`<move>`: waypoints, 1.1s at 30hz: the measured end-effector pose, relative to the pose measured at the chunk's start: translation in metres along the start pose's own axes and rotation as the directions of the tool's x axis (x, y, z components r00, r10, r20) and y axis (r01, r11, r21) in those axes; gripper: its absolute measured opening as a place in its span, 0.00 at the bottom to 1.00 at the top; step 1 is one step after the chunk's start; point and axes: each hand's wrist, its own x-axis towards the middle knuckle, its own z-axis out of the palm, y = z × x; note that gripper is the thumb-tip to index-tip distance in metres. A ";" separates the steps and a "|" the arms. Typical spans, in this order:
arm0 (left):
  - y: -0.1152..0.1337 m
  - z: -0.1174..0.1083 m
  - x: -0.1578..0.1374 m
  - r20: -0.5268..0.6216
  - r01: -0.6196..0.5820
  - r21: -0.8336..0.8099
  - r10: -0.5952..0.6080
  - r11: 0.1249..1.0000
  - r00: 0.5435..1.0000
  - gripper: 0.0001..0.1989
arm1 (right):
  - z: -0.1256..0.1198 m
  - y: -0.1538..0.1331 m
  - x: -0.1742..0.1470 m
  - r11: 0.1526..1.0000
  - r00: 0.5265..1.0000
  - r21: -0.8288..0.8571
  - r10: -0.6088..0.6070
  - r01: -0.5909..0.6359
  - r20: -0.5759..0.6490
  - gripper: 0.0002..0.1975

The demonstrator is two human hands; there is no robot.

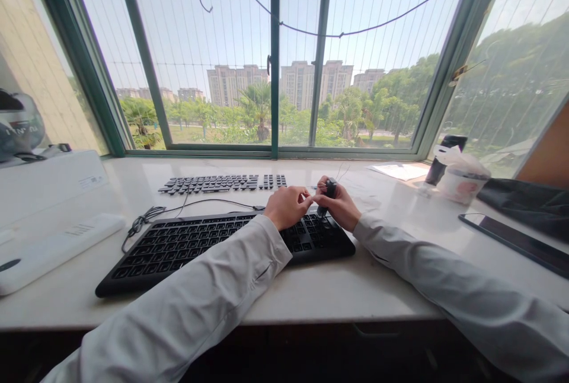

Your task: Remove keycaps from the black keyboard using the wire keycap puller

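A black keyboard [186,243] lies on the white counter, most of its key positions bare of caps; a few caps sit on its right part. Over that right end, my right hand [341,204] is closed around a black keycap puller [329,187] with thin wires. My left hand [288,204] meets it there, thumb and fingers pinched together at the wires; whatever they grip is too small to make out. Behind the keyboard, loose black keycaps [213,184] are laid out in rows.
A coiled cable [149,217] runs behind the keyboard. At left are a white box [53,184] and a helmet [20,122]. On the right stand a dark bottle [438,163] and a bagged tub [462,181], with a phone [518,241] nearer. Windows [275,74] rise behind.
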 end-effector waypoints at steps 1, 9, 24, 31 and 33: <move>0.000 0.000 0.000 0.000 -0.003 0.002 0.003 1.000 1.000 0.15 | 0.001 0.000 0.000 1.000 1.000 -0.009 0.003 -0.003 0.001 0.17; -0.003 0.004 0.001 -0.016 -0.011 -0.003 0.011 1.000 1.000 0.14 | 0.007 -0.003 -0.001 0.999 1.000 0.044 0.012 -0.012 -0.001 0.22; -0.003 0.004 0.000 -0.002 -0.014 -0.022 0.013 1.000 1.000 0.14 | 0.011 0.001 -0.010 0.946 0.983 -0.298 -0.159 0.126 -0.090 0.20; -0.002 0.003 0.000 0.022 0.001 -0.019 0.000 1.000 1.000 0.14 | 0.011 0.000 -0.011 0.943 0.983 -0.308 -0.161 0.126 -0.091 0.21; -0.002 0.003 0.000 0.024 -0.005 -0.017 0.005 1.000 1.000 0.14 | 0.010 0.001 -0.011 0.944 0.981 -0.307 -0.163 0.125 -0.103 0.20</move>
